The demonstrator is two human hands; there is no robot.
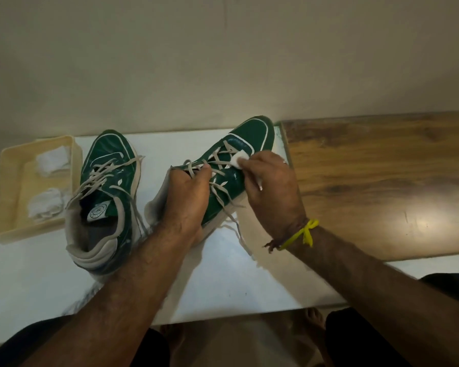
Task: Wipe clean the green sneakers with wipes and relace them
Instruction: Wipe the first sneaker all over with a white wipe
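Observation:
Two green sneakers with loose grey laces lie on a white table (223, 274). The left sneaker (105, 186) stands by itself, toe pointing away. The right sneaker (239, 144) is tilted, and my left hand (188, 200) grips it around the collar and tongue, fingers among the laces. My right hand (270, 189) presses a small white wipe (239, 158) against the green side panel near the upper eyelets. Only part of the wipe shows past my fingertips.
A cream plastic tray (8, 192) at the table's left edge holds two crumpled white wipes (51, 161). A wooden surface (382, 181) adjoins the table on the right. A plain wall rises behind. My knees and bare feet show below the table's front edge.

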